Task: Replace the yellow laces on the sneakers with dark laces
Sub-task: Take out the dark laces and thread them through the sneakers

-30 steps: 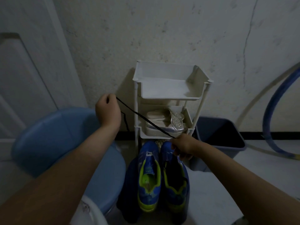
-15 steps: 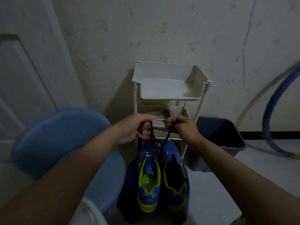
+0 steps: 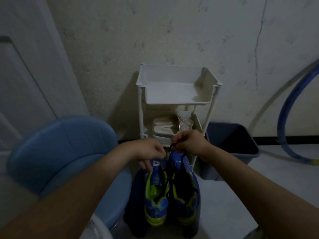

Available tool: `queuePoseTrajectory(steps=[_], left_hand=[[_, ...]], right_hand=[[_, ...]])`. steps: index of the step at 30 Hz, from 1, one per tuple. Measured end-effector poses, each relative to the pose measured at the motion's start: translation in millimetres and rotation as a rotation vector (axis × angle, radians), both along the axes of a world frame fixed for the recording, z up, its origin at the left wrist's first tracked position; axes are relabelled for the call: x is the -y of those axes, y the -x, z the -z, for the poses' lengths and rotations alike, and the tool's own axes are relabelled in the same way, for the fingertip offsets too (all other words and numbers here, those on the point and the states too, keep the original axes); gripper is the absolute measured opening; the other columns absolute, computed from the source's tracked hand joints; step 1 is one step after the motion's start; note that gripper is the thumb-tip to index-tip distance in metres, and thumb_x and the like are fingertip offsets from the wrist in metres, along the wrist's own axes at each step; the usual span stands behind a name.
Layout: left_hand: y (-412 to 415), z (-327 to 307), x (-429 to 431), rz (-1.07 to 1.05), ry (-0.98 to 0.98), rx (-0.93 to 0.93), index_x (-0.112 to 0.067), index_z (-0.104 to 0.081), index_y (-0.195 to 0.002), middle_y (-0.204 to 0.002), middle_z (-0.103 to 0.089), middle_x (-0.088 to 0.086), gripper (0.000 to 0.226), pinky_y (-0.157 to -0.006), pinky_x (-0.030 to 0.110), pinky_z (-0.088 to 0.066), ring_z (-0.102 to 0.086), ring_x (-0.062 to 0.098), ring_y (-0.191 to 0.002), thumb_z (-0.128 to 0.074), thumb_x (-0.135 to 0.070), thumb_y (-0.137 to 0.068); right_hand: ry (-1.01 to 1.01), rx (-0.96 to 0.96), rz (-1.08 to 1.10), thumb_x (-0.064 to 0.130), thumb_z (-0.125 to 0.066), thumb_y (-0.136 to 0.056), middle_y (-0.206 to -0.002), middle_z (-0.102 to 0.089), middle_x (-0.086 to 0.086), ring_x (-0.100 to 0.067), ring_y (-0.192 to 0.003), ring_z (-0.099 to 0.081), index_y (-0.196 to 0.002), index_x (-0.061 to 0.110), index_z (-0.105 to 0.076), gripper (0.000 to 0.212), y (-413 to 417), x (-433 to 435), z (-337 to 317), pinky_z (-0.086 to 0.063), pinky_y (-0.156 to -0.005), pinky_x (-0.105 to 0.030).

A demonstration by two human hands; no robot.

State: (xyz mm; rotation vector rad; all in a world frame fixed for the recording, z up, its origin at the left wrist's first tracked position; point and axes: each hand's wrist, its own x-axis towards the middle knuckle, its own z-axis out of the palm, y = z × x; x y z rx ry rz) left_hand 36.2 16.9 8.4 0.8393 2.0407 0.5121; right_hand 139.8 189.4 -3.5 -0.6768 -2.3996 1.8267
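Two blue sneakers with yellow-green lining stand side by side on the floor, toes toward the rack: the left sneaker (image 3: 155,195) and the right sneaker (image 3: 185,192). A dark lace (image 3: 174,176) trails in loose loops over both shoe openings. My right hand (image 3: 189,142) pinches the lace's upper end just above the right sneaker's toe. My left hand (image 3: 149,153) sits close beside it over the left sneaker's toe, fingers curled at the lace; its exact hold is hard to see in the dim light.
A white tiered rack (image 3: 177,94) with pale sandals on its middle shelf stands against the wall behind the shoes. A blue plastic chair (image 3: 65,152) is at left, a dark bin (image 3: 231,145) at right, and a blue hose (image 3: 290,114) curves at far right.
A second ago my hands held the lace stretched taut, left hand raised high. They have come together low over the sneaker toes, and the lace now hangs slack over the shoes.
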Motion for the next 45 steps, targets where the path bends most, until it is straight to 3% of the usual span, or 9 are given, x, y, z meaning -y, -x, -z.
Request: queuePoseTrajectory(steps=[2, 5, 11, 17, 21, 26, 33, 41, 45], left_hand=[[6.1, 5.3, -3.4, -0.178, -0.208, -0.122, -0.026, -0.059, -0.118, -0.122, -0.062, 0.004, 0.021, -0.058, 0.025, -0.053, -0.071, 0.018, -0.082, -0.057, -0.025, -0.097], [5.5, 9.8, -12.2, -0.241, -0.431, -0.026, -0.022, -0.06, -0.125, -0.115, -0.069, 0.004, 0.034, -0.06, 0.011, -0.047, -0.062, 0.002, -0.081, -0.065, -0.019, -0.092], [15.8, 13.5, -13.6, -0.193, -0.35, -0.142, -0.012, -0.076, -0.081, -0.074, -0.07, -0.005, 0.016, -0.061, 0.018, -0.046, -0.057, 0.006, -0.062, -0.068, -0.024, -0.09], [21.9, 20.3, -11.1, -0.22, -0.275, -0.078, -0.013, -0.072, -0.103, -0.08, -0.07, -0.006, 0.024, -0.059, 0.018, -0.044, -0.053, 0.008, -0.062, -0.051, -0.023, -0.1], [22.6, 29.9, -12.7, -0.158, -0.202, -0.023, -0.02, -0.064, -0.11, -0.089, -0.073, -0.005, 0.02, -0.056, 0.021, -0.043, -0.061, 0.008, -0.061, -0.046, -0.017, -0.102], [25.9, 40.4, -18.9, -0.226, -0.227, -0.013, -0.015, -0.062, -0.095, -0.092, -0.076, 0.002, 0.011, -0.049, 0.022, -0.043, -0.073, 0.019, -0.067, -0.054, -0.022, -0.099], [49.2, 54.3, -18.3, -0.249, -0.252, -0.179, -0.014, -0.073, -0.085, -0.074, -0.075, -0.004, 0.024, -0.059, 0.024, -0.051, -0.065, 0.013, -0.056, -0.069, -0.037, -0.088], [52.6, 76.8, -36.3, -0.21, -0.275, -0.09, -0.018, -0.072, -0.087, -0.075, -0.075, -0.008, 0.019, -0.07, 0.03, -0.054, -0.065, 0.011, -0.06, -0.059, -0.029, -0.096], [48.0, 86.1, -34.1, -0.191, -0.245, -0.029, -0.014, -0.068, -0.091, -0.082, -0.073, -0.005, 0.016, -0.049, 0.011, -0.043, -0.064, 0.011, -0.066, -0.055, -0.018, -0.098]], right_hand=[[0.014, -0.02, -0.016, -0.013, -0.067, -0.082, -0.096, -0.069, -0.019, -0.016, -0.069, -0.071, -0.101, -0.004, -0.067, 0.022, 2.1, 1.8, 0.1, -0.058, -0.061, -0.021], [0.035, -0.069, -0.028, -0.015, -0.065, -0.083, -0.089, -0.069, -0.019, -0.019, -0.063, -0.071, -0.1, -0.007, -0.066, 0.019, 7.1, 5.4, -1.5, -0.056, -0.055, -0.023], [-0.069, -0.065, -0.025, -0.013, -0.063, -0.084, -0.092, -0.07, -0.016, -0.012, -0.062, -0.07, -0.1, -0.002, -0.068, 0.019, 15.9, 1.1, 1.2, -0.052, -0.05, -0.018], [-0.29, -0.022, -0.025, -0.005, -0.063, -0.086, -0.079, -0.066, 0.002, 0.003, -0.057, -0.058, -0.087, 0.009, -0.072, 0.016, 27.0, -10.4, 11.9, -0.047, -0.056, -0.01], [-0.484, 0.166, -0.241, 0.011, -0.065, -0.086, -0.098, -0.069, 0.003, -0.006, -0.079, -0.063, -0.11, 0.019, -0.068, 0.026, 34.0, -11.1, 20.0, -0.052, -0.073, -0.02], [-0.142, 0.124, -0.226, 0.005, -0.065, -0.089, -0.101, -0.072, -0.014, -0.027, -0.092, -0.07, -0.114, 0.01, -0.064, 0.025, 41.8, -4.4, 24.9, -0.058, -0.083, -0.033], [-0.254, 0.128, -0.328, 0.008, -0.077, -0.081, -0.086, -0.074, -0.003, -0.014, -0.078, -0.07, -0.1, 0.009, -0.073, 0.02, 54.1, -20.0, 40.1, -0.057, -0.074, -0.019], [-0.353, 0.074, -0.317, 0.016, -0.079, -0.08, -0.069, -0.072, 0.008, 0.0, -0.064, -0.066, -0.086, 0.015, -0.076, 0.006, 66.5, -29.7, 58.3, -0.054, -0.068, -0.019], [-0.437, 0.141, -0.342, 0.021, -0.078, -0.081, -0.077, -0.074, 0.002, -0.009, -0.064, -0.07, -0.086, 0.019, -0.075, 0.006, 67.5, -26.8, 68.9, -0.06, -0.071, -0.026]])
